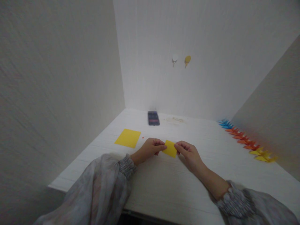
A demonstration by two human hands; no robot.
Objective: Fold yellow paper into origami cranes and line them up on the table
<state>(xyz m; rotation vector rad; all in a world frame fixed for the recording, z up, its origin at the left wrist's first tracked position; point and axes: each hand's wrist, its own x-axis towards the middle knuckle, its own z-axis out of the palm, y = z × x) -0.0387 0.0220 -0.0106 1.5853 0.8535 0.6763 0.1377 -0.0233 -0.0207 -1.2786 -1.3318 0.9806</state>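
A small folded piece of yellow paper (170,148) is held just above the white table (164,187), pinched at both sides. My left hand (151,148) grips its left edge with thumb and fingers closed; a ring shows on one finger. My right hand (188,153) pinches its right edge the same way. Both hands are near the middle of the table, with loose grey sleeves drawn back to the wrists.
A flat yellow paper sheet (127,137) lies to the left of my hands. A small dark box (153,118) stands at the back by the wall. Folded paper figures in blue (225,124), orange (242,138) and yellow (263,155) line the right edge. Walls close in on three sides.
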